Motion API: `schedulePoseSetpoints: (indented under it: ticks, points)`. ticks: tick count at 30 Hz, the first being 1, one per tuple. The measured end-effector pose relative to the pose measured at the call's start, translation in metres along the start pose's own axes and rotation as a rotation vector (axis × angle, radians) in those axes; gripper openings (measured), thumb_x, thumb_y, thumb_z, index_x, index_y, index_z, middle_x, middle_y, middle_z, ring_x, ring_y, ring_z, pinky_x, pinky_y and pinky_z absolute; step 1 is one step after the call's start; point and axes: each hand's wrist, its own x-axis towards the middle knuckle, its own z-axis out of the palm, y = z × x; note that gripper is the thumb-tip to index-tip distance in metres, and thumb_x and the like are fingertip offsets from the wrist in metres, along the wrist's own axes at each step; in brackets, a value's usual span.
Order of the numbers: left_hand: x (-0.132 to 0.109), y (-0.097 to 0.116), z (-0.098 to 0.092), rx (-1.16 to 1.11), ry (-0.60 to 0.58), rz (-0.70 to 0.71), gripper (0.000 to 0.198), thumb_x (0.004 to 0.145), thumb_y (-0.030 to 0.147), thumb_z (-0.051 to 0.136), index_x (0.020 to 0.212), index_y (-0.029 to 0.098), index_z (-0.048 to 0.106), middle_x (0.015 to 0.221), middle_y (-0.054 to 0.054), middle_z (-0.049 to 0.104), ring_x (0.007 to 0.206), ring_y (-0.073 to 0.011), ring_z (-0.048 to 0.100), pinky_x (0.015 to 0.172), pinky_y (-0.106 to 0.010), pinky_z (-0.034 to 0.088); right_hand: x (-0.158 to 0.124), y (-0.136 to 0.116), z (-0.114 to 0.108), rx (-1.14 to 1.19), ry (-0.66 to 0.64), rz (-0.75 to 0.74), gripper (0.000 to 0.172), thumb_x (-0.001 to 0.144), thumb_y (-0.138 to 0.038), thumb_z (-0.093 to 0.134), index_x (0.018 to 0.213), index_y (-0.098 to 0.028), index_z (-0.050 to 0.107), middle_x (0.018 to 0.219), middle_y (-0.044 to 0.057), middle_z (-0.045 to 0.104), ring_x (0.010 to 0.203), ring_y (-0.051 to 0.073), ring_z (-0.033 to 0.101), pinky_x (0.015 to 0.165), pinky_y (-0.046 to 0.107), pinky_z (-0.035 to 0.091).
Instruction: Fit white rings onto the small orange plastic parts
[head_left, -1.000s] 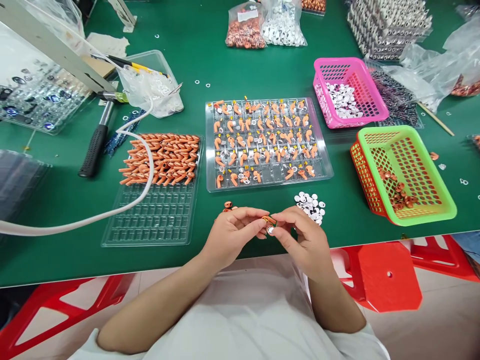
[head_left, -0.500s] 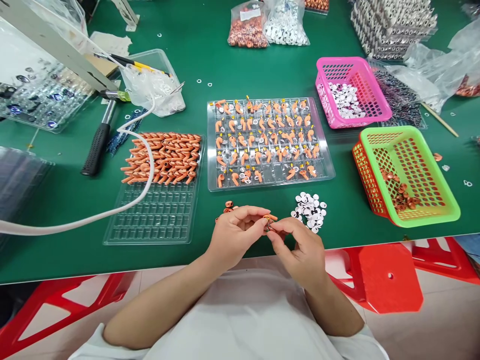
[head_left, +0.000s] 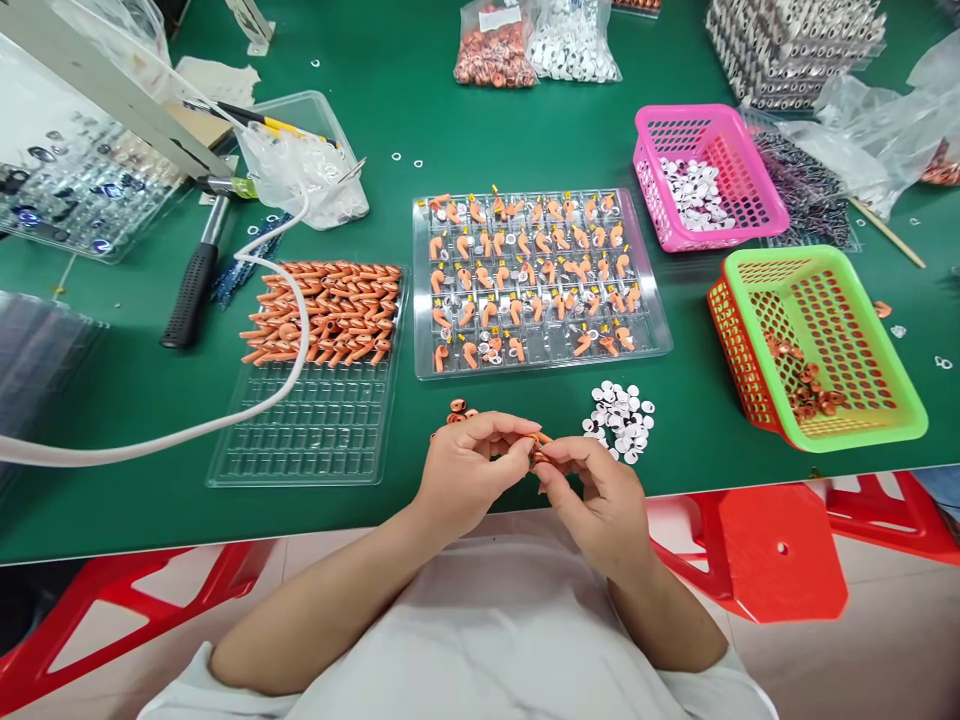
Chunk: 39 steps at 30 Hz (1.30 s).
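Observation:
My left hand (head_left: 480, 470) pinches a small orange earbud-like shell (head_left: 541, 439) between thumb and fingers, near the table's front edge. The thumb and fingertips of my right hand (head_left: 596, 490) are closed at the shell's lower right side, against a small coppery part (head_left: 537, 456) mostly covered by fingers. Just behind my left hand lie several copper-coloured round pieces (head_left: 457, 406). White ring-like discs (head_left: 622, 420) form a loose pile beyond my right hand. A clear tray (head_left: 540, 365) of orange stemmed shells with yellow tabs stands behind both hands.
Left, another clear tray (head_left: 300, 470) is partly filled with copper-orange stems; a white cable (head_left: 187, 448) crosses it. A hammer (head_left: 199, 270) lies farther left. Rightward stand a pink basket (head_left: 675, 240) with white discs and a green basket (head_left: 862, 440) with copper pieces. Red stools (head_left: 784, 560) stand below.
Both hands stay nearly in place, with small finger movements around the shell. More of the coppery part shows between the fingertips. The view has shifted slightly.

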Motion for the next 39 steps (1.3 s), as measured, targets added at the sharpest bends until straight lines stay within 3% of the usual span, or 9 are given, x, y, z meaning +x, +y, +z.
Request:
schedulePoseSetpoints:
  ticks: [16, 24, 30, 36, 39]
  points:
    - [0.003, -0.004, 0.001, 0.053, 0.007, 0.001, 0.007, 0.066, 0.013, 0.073, 0.073, 0.015, 0.074, 0.068, -0.002, 0.074, 0.061, -0.0138, 0.069, 0.057, -0.021, 0.057, 0.001, 0.004, 0.001, 0.116, -0.031, 0.086, 0.009, 0.091, -0.021, 0.06, 0.1, -0.023, 0.063, 0.086, 0.001, 0.071, 0.067, 0.013, 0.067, 0.061, 0.026, 0.058]
    - [0.0, 0.009, -0.003, 0.012, -0.112, -0.005, 0.016, 0.077, 0.023, 0.073, 0.091, 0.015, 0.078, 0.082, -0.005, 0.079, 0.071, -0.0172, 0.076, 0.067, -0.025, 0.065, 0.003, 0.009, -0.002, 0.435, 0.027, 0.238, 0.008, 0.092, -0.027, 0.064, 0.099, -0.023, 0.066, 0.082, 0.0, 0.072, 0.061, 0.011, 0.067, 0.056, 0.024, 0.059]
    - [0.0, 0.005, -0.004, 0.042, -0.112, 0.024, 0.016, 0.078, 0.022, 0.072, 0.091, 0.014, 0.078, 0.082, -0.005, 0.079, 0.071, -0.0176, 0.076, 0.068, -0.025, 0.065, 0.004, 0.015, -0.004, 0.609, 0.006, 0.3, 0.008, 0.091, -0.025, 0.066, 0.099, -0.023, 0.067, 0.079, -0.001, 0.072, 0.059, 0.009, 0.066, 0.054, 0.019, 0.057]
    - [0.0, 0.001, -0.001, 0.168, -0.006, 0.09, 0.015, 0.076, 0.019, 0.069, 0.088, 0.012, 0.077, 0.082, -0.006, 0.079, 0.068, -0.0168, 0.075, 0.062, -0.022, 0.062, 0.004, 0.009, 0.001, 0.54, -0.003, 0.311, 0.014, 0.086, -0.025, 0.072, 0.098, -0.024, 0.066, 0.082, -0.001, 0.073, 0.06, 0.01, 0.068, 0.053, 0.021, 0.058]
    - [0.0, 0.003, 0.001, 0.153, 0.015, 0.109, 0.014, 0.075, 0.017, 0.069, 0.085, 0.012, 0.077, 0.08, -0.006, 0.079, 0.066, -0.0159, 0.074, 0.057, -0.02, 0.061, 0.002, 0.005, 0.004, 0.353, 0.036, 0.191, 0.016, 0.087, -0.021, 0.069, 0.102, -0.025, 0.065, 0.086, -0.001, 0.074, 0.063, 0.012, 0.07, 0.055, 0.023, 0.06]
